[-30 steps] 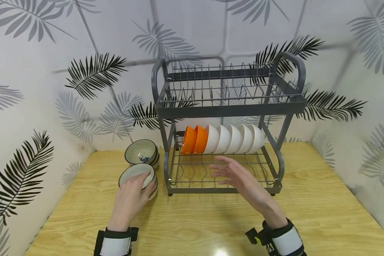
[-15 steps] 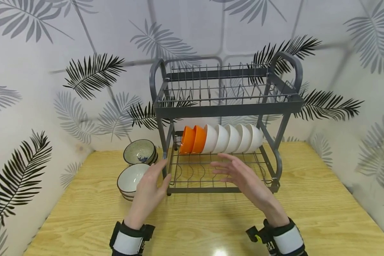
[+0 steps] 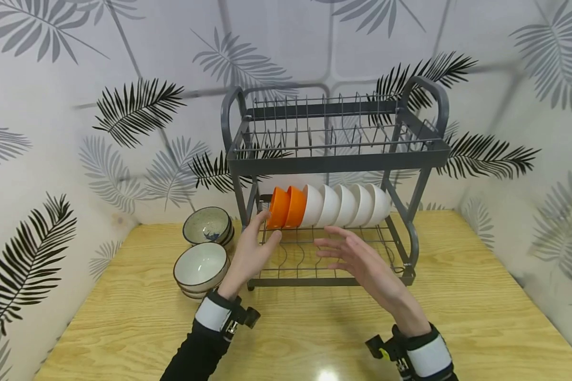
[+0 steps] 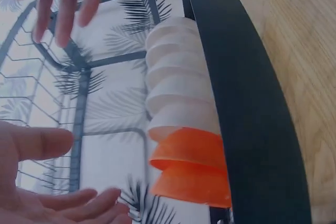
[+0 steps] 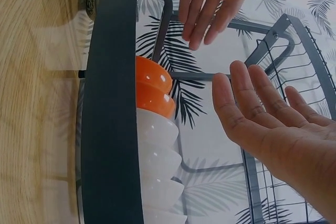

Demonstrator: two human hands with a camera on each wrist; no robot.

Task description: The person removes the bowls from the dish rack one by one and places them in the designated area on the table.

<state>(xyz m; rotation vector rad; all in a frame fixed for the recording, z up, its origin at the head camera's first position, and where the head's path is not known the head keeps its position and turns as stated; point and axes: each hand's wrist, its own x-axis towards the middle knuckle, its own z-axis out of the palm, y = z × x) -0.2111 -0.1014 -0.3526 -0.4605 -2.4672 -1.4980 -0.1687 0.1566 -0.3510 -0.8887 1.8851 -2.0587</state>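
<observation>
My left hand [image 3: 251,254] is held out with fingers spread at the left front of the dish rack [image 3: 338,165], its fingertips close to the leftmost orange bowl [image 3: 278,209]. A second orange bowl [image 3: 296,208] nests against it, followed by a row of several white bowls [image 3: 345,207], all on edge on the lower tier. Nothing is in my right hand [image 3: 374,272], which hovers before the rack's lower shelf with its fingers apart. In the left wrist view the orange bowls [image 4: 191,182] lie beyond the left fingers [image 4: 94,203].
Left of the rack, a stack of white bowls with dark rims [image 3: 202,264] stands on the wooden table [image 3: 286,328]. Behind it is a stack of speckled bowls with a blue motif [image 3: 205,225]. The rack's upper tier [image 3: 333,132] overhangs the bowl row; a leaf-patterned wall backs everything.
My left hand has left the white dark-rimmed bowl stack and moved right and forward to the orange bowls, its fingers spreading. My right hand stays nearly still.
</observation>
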